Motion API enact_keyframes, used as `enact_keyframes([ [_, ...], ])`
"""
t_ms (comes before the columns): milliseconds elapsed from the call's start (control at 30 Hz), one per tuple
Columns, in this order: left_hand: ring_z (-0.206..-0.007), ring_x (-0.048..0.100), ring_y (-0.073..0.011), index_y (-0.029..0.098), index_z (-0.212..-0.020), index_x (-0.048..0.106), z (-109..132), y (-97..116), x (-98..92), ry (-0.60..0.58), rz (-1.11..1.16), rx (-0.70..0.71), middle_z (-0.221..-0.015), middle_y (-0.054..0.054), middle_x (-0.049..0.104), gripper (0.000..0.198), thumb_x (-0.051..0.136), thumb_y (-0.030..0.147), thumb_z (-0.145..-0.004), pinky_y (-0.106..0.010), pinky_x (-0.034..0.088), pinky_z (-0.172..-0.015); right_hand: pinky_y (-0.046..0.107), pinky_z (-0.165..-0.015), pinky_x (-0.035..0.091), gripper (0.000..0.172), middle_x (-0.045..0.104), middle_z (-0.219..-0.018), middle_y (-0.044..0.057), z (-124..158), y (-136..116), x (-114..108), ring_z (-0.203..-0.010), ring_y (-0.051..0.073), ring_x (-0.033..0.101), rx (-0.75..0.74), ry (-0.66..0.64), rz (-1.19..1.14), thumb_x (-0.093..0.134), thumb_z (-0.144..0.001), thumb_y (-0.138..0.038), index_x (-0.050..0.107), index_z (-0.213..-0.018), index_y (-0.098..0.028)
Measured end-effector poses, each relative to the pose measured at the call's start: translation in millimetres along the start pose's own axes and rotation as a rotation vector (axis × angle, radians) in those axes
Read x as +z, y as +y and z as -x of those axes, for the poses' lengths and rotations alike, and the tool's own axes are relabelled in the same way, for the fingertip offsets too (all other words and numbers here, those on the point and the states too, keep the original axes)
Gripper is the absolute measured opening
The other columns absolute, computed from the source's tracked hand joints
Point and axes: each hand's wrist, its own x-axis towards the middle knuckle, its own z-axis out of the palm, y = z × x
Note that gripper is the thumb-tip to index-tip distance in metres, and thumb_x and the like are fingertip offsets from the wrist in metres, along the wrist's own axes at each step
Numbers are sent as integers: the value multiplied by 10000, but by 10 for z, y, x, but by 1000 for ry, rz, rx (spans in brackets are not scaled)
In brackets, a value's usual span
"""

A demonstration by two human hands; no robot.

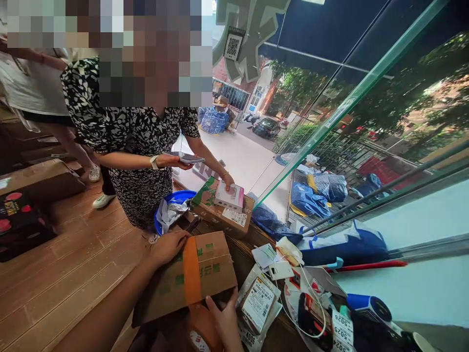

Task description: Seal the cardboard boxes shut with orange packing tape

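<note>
My left hand (168, 246) grips the far left corner of a cardboard box (205, 274) sealed with a strip of orange tape. My right hand (225, 320) holds the box's near edge from below, fingers curled on it. The box rests on a wooden counter (244, 254). Across the counter stands a person in a black-and-white patterned dress, holding a phone (186, 158) in one hand and resting the other hand on a small white and pink box (230, 196) that lies on a second cardboard parcel (223, 215).
Small packets with printed labels (258, 302), tags and a white cable lie on the counter to the right. A blue basin (172, 203) with bags sits behind the box. Glass panels (351, 98) rise on the right. Dark boxes (22, 215) lie on the wooden floor at left.
</note>
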Motion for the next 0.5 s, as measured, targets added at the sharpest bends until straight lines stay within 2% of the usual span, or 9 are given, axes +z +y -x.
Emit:
enact_keyframes([
  [67, -1066, 613, -221, 272, -1136, 635, -9, -65, -72, -69, 72, 80, -1193, -30, 676, 434, 278, 400, -926, -301, 456, -871, 458, -994, 474, 1274, 564, -1316, 205, -14, 23, -18, -1136, 296, 604, 2, -33, -47, 810, -515, -523, 16, -1444, -163],
  [133, -1038, 622, -249, 278, -1083, 681, 19, -173, -133, -133, 114, 106, -1132, -30, 705, 441, 351, 502, -893, -325, 456, -888, 455, -924, 513, 1299, 642, -1206, 176, -29, 90, -39, -1039, 293, 652, -5, -74, -103, 822, -502, -508, -13, -1440, -175],
  [167, -1021, 626, -268, 280, -1044, 701, 49, -251, -140, -120, 135, 81, -1100, -31, 716, 447, 402, 557, -860, -348, 457, -895, 452, -883, 529, 1299, 677, -1135, 156, -37, 136, -50, -989, 292, 669, -6, -97, -118, 824, -505, -500, -25, -1435, -180],
  [233, -1039, 616, -304, 273, -1010, 717, 131, -445, -78, 27, 301, -39, -1103, -40, 716, 491, 492, 643, -779, -406, 453, -930, 446, -806, 548, 1302, 719, -977, 110, -58, 226, -70, -888, 293, 691, -3, -123, -112, 829, -504, -484, -42, -1419, -172],
  [300, -1094, 593, -336, 241, -1044, 709, 215, -653, 88, 255, 651, -225, -1134, -61, 706, 594, 513, 699, -719, -460, 453, -962, 442, -720, 554, 1284, 718, -794, 50, -80, 275, -79, -765, 293, 694, 12, -122, -64, 831, -505, -475, -34, -1396, -148],
  [333, -1096, 591, -357, 221, -1033, 714, 250, -743, 199, 326, 835, -321, -1080, -75, 723, 651, 504, 732, -689, -492, 464, -956, 439, -674, 552, 1255, 696, -701, 16, -91, 272, -78, -696, 291, 685, 18, -113, -35, 828, -509, -474, -11, -1378, -134],
  [367, -1083, 597, -371, 209, -1042, 712, 276, -816, 315, 344, 918, -365, -1031, -83, 735, 700, 472, 758, -680, -517, 481, -936, 434, -650, 548, 1211, 671, -642, -11, -100, 247, -74, -656, 287, 675, 16, -108, -18, 826, -513, -469, 26, -1356, -129],
  [433, -1053, 610, -391, 202, -1069, 707, 310, -905, 530, 338, 1005, -407, -956, -88, 749, 756, 434, 782, -667, -544, 511, -891, 431, -711, 553, 1108, 680, -701, 3, -110, 136, -58, -737, 281, 687, -9, -128, -50, 839, -499, -428, 112, -1292, -162],
  [500, -1029, 620, -403, 191, -1110, 694, 332, -932, 690, 326, 1030, -416, -928, -96, 752, 778, 439, 774, -662, -550, 532, -857, 423, -860, 536, 1042, 693, -942, 74, -108, -32, -38, -957, 272, 675, -25, -166, -135, 868, -447, -368, 182, -1216, -214],
])
